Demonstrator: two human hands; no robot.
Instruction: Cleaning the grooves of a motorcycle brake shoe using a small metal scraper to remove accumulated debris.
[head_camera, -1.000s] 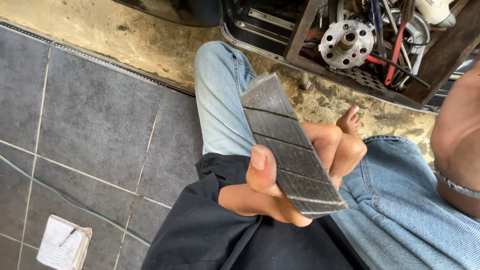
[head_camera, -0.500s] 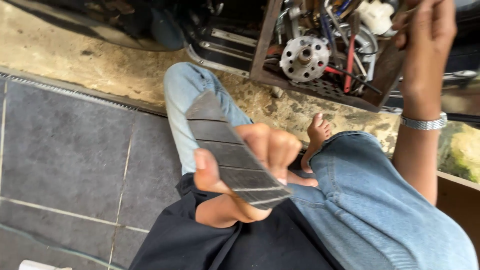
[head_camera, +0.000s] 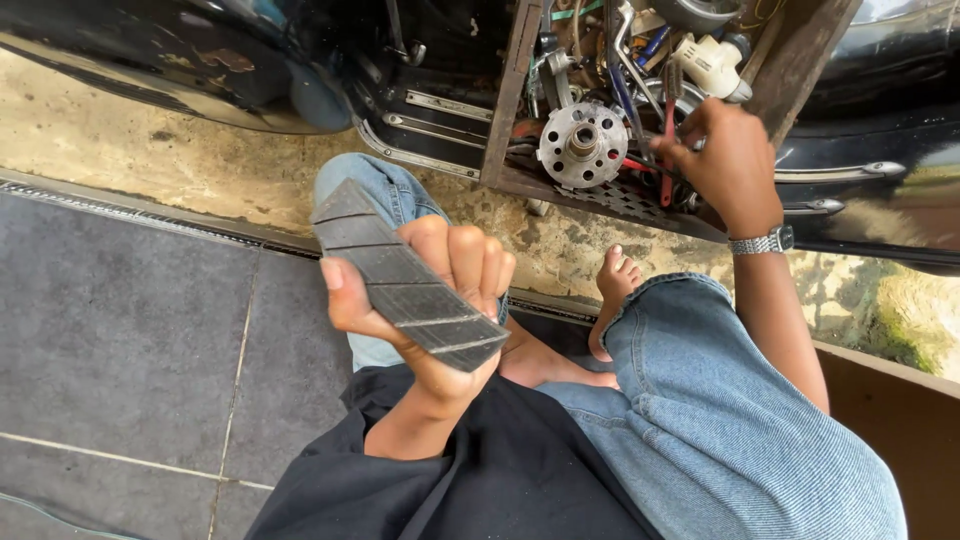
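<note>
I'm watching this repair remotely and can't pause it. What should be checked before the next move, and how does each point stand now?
1. Left hand grips the ribbed grey strip firmly: ok.
2. Strip clear of the crate: ok.
3. Right hand is in the wooden crate, at the red-handled tool: ok.
4. Tool actually gripped: cannot tell.
5. Bare foot clear of loose parts: ok.

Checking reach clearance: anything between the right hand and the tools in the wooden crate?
Nothing visible. The right hand is already inside the wooden crate, its fingers on a red-handled tool beside the round metal hub. The left hand holds a ribbed rubber pad apart, over the lap.
</note>
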